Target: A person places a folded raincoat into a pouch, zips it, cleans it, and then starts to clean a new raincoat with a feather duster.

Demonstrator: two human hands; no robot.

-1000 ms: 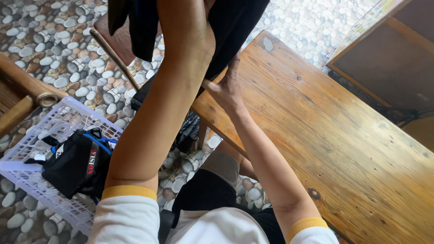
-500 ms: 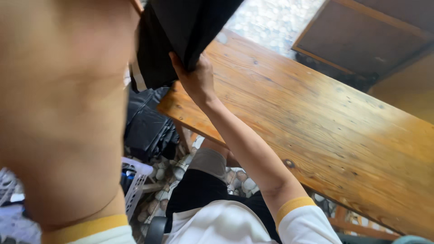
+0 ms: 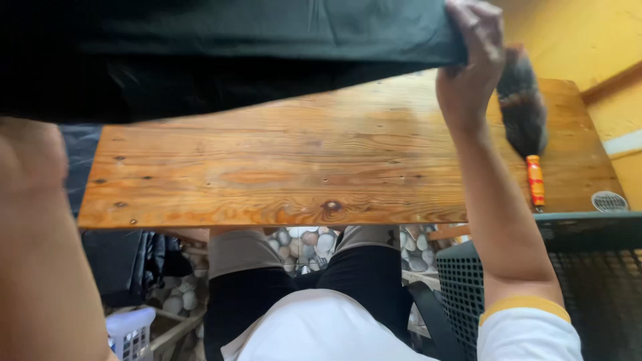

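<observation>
A dark cloth (image 3: 221, 53) is gripped above the wooden table (image 3: 321, 167) by the closed right hand (image 3: 471, 63); the left hand's grip cannot be told.

No packages, signs or screens show. The one label-like thing is a small round sticker (image 3: 609, 200), pale with fine dark lines, lying flat at the table's (image 3: 321, 167) near right corner, just beside the green basket's rim (image 3: 588, 224) and near the duster's orange handle (image 3: 536, 180). Its print is too small to tell.
</observation>
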